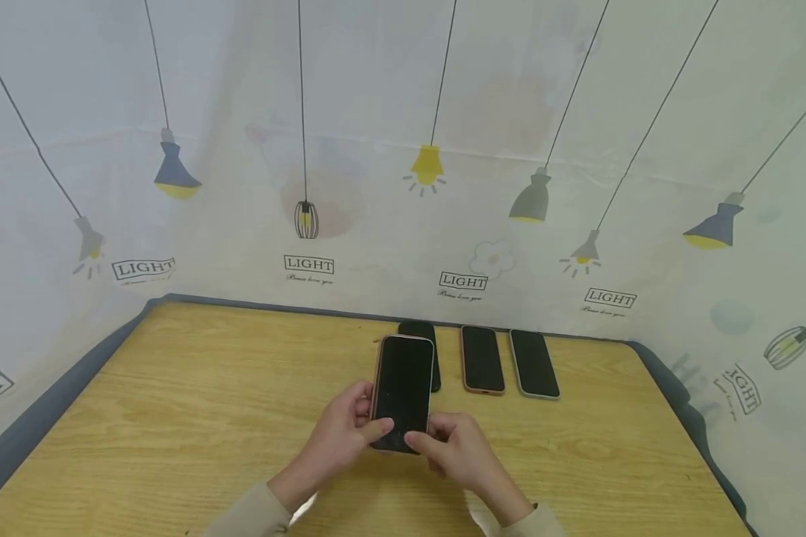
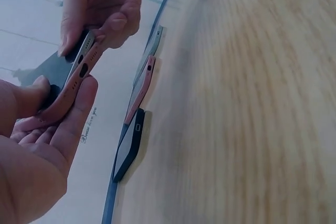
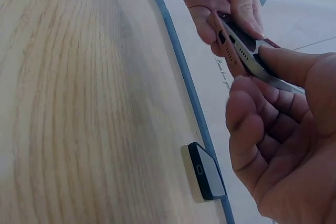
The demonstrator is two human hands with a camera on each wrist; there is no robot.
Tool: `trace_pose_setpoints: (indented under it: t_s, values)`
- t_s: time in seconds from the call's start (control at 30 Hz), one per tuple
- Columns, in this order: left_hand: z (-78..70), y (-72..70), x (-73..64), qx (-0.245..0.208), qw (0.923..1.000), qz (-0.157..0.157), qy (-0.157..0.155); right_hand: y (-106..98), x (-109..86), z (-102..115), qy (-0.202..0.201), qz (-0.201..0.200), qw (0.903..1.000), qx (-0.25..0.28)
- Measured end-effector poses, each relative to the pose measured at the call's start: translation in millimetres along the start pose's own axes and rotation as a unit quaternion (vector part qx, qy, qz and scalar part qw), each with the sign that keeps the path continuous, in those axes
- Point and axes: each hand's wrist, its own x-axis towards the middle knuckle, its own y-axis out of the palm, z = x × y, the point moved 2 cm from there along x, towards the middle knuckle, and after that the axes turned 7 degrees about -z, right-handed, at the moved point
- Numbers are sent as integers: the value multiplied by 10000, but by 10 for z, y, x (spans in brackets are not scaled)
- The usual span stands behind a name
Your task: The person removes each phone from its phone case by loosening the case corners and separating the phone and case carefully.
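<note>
Held up over the table is a smartphone (image 1: 404, 380) with a black screen and a silver edge, along with a pink phone case (image 2: 64, 100) behind it. At the bottom end, phone and case stand partly apart, with a gap widest toward the right hand's side. My left hand (image 1: 339, 429) grips the left side, thumb on the screen and fingers behind the case. The right hand (image 1: 463, 451) pinches the lower right corner, its thumb on the screen's edge; in the right wrist view its fingers curl beneath the case (image 3: 230, 59).
Three more phones lie toward the table's back edge: a black one (image 1: 436, 373) partly behind the held phone, a pink-edged one (image 1: 482, 359) and a pale-edged one (image 1: 534, 363). The wooden table (image 1: 208, 418) meets a cloth backdrop (image 1: 376, 97) printed with lamps.
</note>
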Motion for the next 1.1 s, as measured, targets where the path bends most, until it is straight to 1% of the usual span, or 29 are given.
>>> trace_pose_setpoints:
  t_s: [0.1,0.17,0.27,0.37,0.47,0.57,0.67,0.83,0.93,1.1]
  values:
    - [-14,-33,2,47,9998,186,6,-16,-7,-25,145,64,9994,310]
    - [-26,-64,0,36,9993,367,18,-28,-18,-29,281,53,9984,488]
    - [-45,-115,-5,-81,9981,602,25,-49,-33,-42,489,17,9957,786]
    - [-60,-155,-7,-198,9973,699,41,-67,-38,-57,579,-7,9918,1143]
    - [-72,-173,-8,-245,9975,653,54,-72,-39,-68,565,5,9880,1439]
    - [-77,-178,-6,-218,9981,572,45,-66,-44,-74,547,-32,9854,1613]
    - [-71,-186,-1,-151,9987,495,14,-48,-58,-80,510,-116,9843,1687]
    - [-46,-233,18,211,9993,289,-49,-21,-78,-96,421,-243,9827,1788]
    - [-27,-280,28,277,9994,182,-119,-16,-88,-112,376,-250,9819,1838]
    - [-14,-348,44,302,9995,73,-71,-9,-104,-137,392,-207,9812,1880]
